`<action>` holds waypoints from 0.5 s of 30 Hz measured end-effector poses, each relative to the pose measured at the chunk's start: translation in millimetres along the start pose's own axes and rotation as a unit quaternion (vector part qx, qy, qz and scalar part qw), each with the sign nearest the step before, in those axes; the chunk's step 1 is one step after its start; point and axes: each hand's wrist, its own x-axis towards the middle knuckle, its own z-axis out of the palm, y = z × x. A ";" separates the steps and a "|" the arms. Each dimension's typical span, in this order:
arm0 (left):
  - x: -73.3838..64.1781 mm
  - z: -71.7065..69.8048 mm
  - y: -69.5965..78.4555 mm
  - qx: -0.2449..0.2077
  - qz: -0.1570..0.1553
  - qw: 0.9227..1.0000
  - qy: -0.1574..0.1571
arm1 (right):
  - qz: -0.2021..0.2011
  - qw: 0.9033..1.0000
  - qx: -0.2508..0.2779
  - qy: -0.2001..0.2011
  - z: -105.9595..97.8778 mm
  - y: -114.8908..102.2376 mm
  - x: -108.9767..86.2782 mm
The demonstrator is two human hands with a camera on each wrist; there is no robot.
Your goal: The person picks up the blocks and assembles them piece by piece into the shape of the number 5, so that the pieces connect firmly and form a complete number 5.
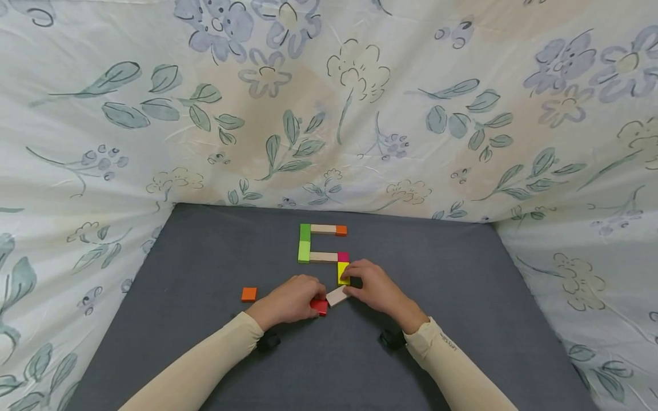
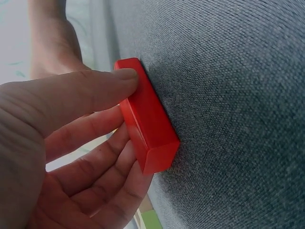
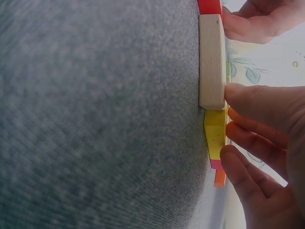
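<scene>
My left hand (image 1: 290,299) grips a red block (image 1: 320,308) low at the tabletop, thumb over its upper face and fingers behind it in the left wrist view. Against the red block's end lies a plain wooden block (image 1: 336,297), set at a slant. The thumb of my right hand (image 1: 380,290) touches the wooden block near its right end. The other fingers of that hand reach to the yellow block (image 1: 342,276), which stands just beyond. A pink block (image 1: 342,257) sits at the yellow block's far end.
Beyond the hands, green blocks (image 1: 304,251), a near wooden block (image 1: 323,257), a far wooden block (image 1: 323,229) and an orange block (image 1: 341,230) continue the line of blocks. A loose orange block (image 1: 249,294) lies left on the grey tabletop (image 1: 205,257). Floral cloth (image 1: 308,114) hangs around.
</scene>
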 end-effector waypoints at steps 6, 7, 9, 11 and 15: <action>1.9 0.2 -0.7 0.001 -0.002 1.000 0.003 | -0.010 1.000 0.000 0.000 -1.0 3.6 1.0; 2.2 0.4 -0.9 0.002 -0.003 1.000 0.004 | -0.011 1.000 0.000 0.000 -1.1 3.9 1.2; 2.6 0.8 -1.3 0.003 -0.004 1.000 0.006 | -0.012 1.000 0.000 0.001 -1.4 4.6 1.5; 3.1 1.3 -1.8 0.004 -0.004 1.000 0.008 | -0.014 1.000 0.001 0.002 -1.5 5.2 1.9; 3.0 1.4 -2.1 0.004 -0.004 1.000 0.010 | -0.017 1.000 0.000 0.007 -1.9 5.0 1.8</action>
